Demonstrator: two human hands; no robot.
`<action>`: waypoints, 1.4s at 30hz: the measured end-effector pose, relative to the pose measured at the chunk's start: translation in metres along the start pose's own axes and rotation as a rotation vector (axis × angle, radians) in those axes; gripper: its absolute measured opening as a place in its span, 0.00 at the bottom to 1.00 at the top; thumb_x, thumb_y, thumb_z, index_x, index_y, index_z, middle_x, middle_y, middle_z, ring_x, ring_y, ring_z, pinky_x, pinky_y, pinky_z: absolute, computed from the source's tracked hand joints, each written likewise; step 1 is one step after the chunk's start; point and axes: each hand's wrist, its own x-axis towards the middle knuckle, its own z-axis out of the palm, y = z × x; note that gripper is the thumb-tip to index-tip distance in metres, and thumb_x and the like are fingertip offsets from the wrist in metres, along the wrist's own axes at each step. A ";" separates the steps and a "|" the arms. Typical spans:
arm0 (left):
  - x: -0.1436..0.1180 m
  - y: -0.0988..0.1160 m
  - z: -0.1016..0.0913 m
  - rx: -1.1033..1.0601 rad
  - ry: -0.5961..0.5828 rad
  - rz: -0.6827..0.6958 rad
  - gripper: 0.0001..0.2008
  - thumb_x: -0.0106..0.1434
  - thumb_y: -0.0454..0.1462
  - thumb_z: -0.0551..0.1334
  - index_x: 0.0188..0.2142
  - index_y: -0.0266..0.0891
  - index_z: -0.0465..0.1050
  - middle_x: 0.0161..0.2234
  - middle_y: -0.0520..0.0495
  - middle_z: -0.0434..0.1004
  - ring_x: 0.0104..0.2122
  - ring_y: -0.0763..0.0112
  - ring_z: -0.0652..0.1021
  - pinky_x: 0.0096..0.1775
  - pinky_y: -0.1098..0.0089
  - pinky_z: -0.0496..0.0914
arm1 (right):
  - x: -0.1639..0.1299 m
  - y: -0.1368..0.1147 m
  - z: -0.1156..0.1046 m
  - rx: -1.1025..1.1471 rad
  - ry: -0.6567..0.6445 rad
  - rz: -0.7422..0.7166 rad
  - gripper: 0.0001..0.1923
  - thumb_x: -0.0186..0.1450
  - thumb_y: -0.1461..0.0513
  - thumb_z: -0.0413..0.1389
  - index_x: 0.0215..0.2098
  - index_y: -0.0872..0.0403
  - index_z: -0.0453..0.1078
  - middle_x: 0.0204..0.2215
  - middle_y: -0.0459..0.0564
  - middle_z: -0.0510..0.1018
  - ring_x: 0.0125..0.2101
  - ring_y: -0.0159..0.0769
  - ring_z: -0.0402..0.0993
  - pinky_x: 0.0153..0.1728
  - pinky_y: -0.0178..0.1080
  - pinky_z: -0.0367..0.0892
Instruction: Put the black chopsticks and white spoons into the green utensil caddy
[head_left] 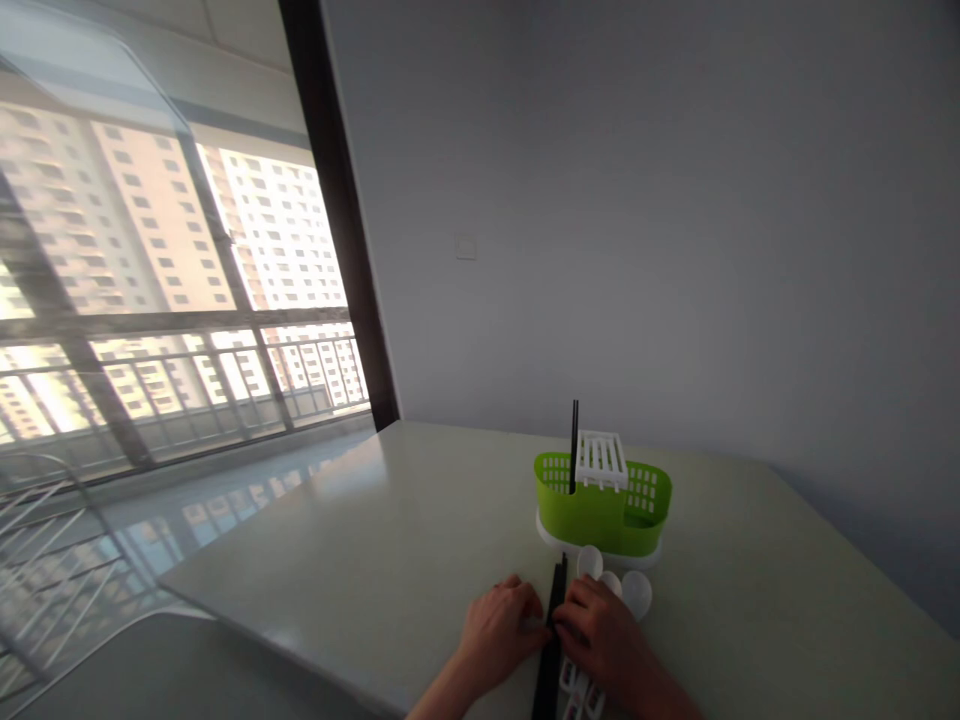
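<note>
A bundle of black chopsticks point(549, 670) lies on the table, pointing away from me. My left hand point(501, 622) is on its left side, fingers curled and thumb and fingertips closed at the chopsticks. From the other side my right hand point(600, 632) pinches at the same chopsticks, its palm above several white spoons point(636, 594). The spoon bowls show beyond that hand and their labelled handles point(574, 690) below it; the middle is hidden. Just behind stands a green basket point(581, 517) on a white base, with black chopsticks point(574, 445) upright in its left part.
A white slatted rack point(600, 458) sits on top of the basket's middle. The pale table point(360, 540) reaches to the grey wall point(637, 220). At the left are a window point(172, 230), a chair point(187, 670) and a metal rack point(52, 570).
</note>
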 end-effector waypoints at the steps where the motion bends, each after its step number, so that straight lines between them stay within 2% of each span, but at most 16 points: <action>1: 0.000 -0.001 0.000 0.000 -0.003 0.001 0.10 0.49 0.45 0.61 0.33 0.49 0.71 0.35 0.54 0.73 0.35 0.70 0.75 0.31 0.73 0.62 | 0.000 0.000 0.000 0.001 0.001 -0.001 0.06 0.62 0.60 0.50 0.32 0.48 0.70 0.33 0.45 0.70 0.39 0.35 0.62 0.41 0.39 0.58; 18: 0.001 0.004 -0.005 0.065 -0.008 -0.051 0.10 0.50 0.42 0.57 0.33 0.48 0.70 0.33 0.54 0.74 0.33 0.68 0.75 0.31 0.72 0.64 | 0.001 0.001 0.002 0.013 0.025 -0.007 0.06 0.62 0.60 0.50 0.32 0.48 0.69 0.34 0.44 0.70 0.39 0.34 0.62 0.42 0.39 0.57; 23: 0.004 0.004 -0.010 0.133 0.008 -0.086 0.09 0.49 0.40 0.56 0.31 0.45 0.70 0.33 0.51 0.76 0.33 0.64 0.77 0.32 0.68 0.67 | 0.001 0.003 0.005 0.001 0.033 -0.011 0.06 0.61 0.60 0.51 0.31 0.49 0.69 0.33 0.44 0.70 0.38 0.34 0.62 0.41 0.39 0.57; 27: 0.010 0.011 -0.007 0.214 0.047 -0.114 0.13 0.52 0.44 0.56 0.34 0.40 0.71 0.35 0.45 0.77 0.35 0.58 0.77 0.34 0.63 0.70 | 0.001 0.003 0.005 0.000 0.039 -0.001 0.05 0.61 0.61 0.51 0.31 0.49 0.69 0.34 0.44 0.70 0.39 0.34 0.62 0.42 0.40 0.57; 32: 0.019 0.015 -0.005 0.338 -0.007 -0.142 0.11 0.54 0.33 0.55 0.37 0.36 0.71 0.35 0.40 0.77 0.36 0.57 0.78 0.34 0.63 0.72 | 0.001 0.002 0.005 -0.005 0.036 -0.009 0.05 0.62 0.61 0.50 0.31 0.49 0.69 0.34 0.44 0.70 0.39 0.34 0.62 0.42 0.39 0.57; 36: 0.022 0.008 -0.008 0.502 0.007 -0.134 0.17 0.58 0.24 0.47 0.36 0.32 0.73 0.33 0.37 0.77 0.36 0.58 0.78 0.33 0.64 0.72 | 0.001 0.002 0.006 -0.003 0.046 -0.001 0.06 0.62 0.60 0.50 0.32 0.49 0.68 0.34 0.44 0.70 0.39 0.34 0.62 0.43 0.39 0.58; 42: 0.026 -0.008 -0.015 0.608 0.038 -0.026 0.14 0.57 0.23 0.51 0.35 0.32 0.73 0.32 0.37 0.77 0.37 0.58 0.77 0.34 0.64 0.72 | 0.002 0.004 0.008 0.007 0.051 -0.009 0.05 0.62 0.60 0.50 0.31 0.49 0.68 0.34 0.43 0.70 0.39 0.33 0.63 0.43 0.39 0.58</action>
